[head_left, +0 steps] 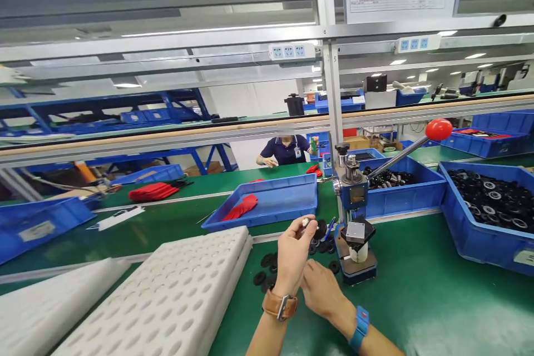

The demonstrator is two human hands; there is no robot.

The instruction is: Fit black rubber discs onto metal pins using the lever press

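Observation:
My left hand (292, 250), with a brown watch strap at the wrist, is raised over the bench with thumb and fingers closed on a small white piece (306, 222). Close below it, my right hand (321, 288), wearing a blue wristband, is curled with its fingertips turned away. What those fingertips hold, if anything, is hidden. Black round parts (259, 278) lie loose on the green bench around both hands. Just to the right stands a hand press (354, 194) with a red-knobbed lever, and a square metal block (355, 232) sits under its ram.
A white foam tray (167, 283) with rows of round holes lies at left. Behind my hands is a blue tray (275, 200) with a red cloth (241, 207). Blue bins (479, 233) of black parts stand at right. A person (286, 149) sits across the bench.

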